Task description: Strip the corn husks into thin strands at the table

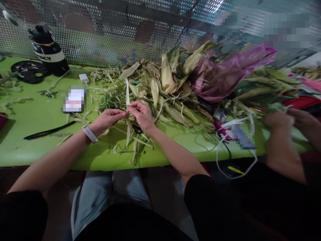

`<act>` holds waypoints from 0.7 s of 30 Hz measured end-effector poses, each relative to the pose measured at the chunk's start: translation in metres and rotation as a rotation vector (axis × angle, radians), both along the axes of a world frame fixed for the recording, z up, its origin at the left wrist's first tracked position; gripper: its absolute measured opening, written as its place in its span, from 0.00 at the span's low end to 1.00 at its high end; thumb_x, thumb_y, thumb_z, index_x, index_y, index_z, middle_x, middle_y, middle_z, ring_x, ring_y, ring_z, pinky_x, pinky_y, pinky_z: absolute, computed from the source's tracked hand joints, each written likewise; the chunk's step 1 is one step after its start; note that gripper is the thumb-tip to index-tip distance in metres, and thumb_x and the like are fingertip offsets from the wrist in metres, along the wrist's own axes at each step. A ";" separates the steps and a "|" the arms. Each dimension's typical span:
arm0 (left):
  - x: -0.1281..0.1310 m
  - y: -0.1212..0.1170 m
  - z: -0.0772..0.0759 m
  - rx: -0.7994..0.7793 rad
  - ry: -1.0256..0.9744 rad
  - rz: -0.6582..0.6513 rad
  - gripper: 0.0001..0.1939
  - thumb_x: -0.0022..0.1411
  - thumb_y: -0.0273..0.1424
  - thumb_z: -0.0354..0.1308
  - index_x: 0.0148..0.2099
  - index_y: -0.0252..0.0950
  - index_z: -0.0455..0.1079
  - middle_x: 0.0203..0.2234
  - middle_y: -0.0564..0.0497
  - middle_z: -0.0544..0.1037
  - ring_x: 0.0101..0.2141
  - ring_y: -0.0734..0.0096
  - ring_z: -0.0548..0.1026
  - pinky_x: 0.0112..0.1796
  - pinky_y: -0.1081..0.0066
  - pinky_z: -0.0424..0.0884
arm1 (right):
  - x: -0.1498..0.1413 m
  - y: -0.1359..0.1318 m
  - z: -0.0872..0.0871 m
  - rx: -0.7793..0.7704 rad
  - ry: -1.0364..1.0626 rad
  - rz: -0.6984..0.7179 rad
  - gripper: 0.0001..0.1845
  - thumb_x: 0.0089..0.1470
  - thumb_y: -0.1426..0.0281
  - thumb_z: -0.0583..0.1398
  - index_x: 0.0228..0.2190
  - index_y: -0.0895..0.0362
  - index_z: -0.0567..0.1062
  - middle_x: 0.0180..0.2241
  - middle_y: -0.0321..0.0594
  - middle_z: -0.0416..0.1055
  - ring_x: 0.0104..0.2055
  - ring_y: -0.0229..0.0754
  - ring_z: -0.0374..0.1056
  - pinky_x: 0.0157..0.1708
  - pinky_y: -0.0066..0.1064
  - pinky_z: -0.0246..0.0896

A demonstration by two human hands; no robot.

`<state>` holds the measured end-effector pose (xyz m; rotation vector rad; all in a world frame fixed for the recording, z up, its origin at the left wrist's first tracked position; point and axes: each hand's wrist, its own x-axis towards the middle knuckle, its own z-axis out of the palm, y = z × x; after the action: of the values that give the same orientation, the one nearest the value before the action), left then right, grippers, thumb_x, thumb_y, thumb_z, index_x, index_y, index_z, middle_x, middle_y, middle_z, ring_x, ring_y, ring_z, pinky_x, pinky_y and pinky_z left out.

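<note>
Above the green table, my left hand (110, 118), with a pale watch band on its wrist, is closed in a pinch. Its fingertips meet those of my right hand (142, 116), also pinching. A pale strip of corn husk (127, 92) rises between the fingertips, and more thin strips (128, 132) hang below them. Exactly how the fingers grip the strip is too small to make out. Just under my right hand lies a dark looped handle (136, 129), partly hidden. Behind both hands is a bundle of thin green strands (110, 102).
Dried corn husks (168, 78) and a pink plastic bag (215, 78) fill the table's back. At left are a phone (74, 99), a white charger (84, 78), a black strap (50, 130) and a dark bottle (50, 55). Another person's hands (279, 118) work at right, beside a white cord.
</note>
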<state>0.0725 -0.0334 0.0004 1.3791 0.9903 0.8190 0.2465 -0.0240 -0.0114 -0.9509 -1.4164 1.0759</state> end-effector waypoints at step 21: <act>0.003 -0.004 0.005 0.046 0.048 -0.082 0.17 0.54 0.45 0.64 0.29 0.35 0.75 0.14 0.57 0.58 0.17 0.81 0.52 0.19 0.73 0.45 | 0.003 -0.001 -0.001 0.121 -0.228 -0.026 0.21 0.56 0.50 0.58 0.43 0.52 0.65 0.21 0.29 0.58 0.25 0.36 0.56 0.28 0.29 0.54</act>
<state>0.0754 -0.0372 0.0058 1.4751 0.9504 0.7550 0.2493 -0.0254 -0.0122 -1.0250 -1.6309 0.8725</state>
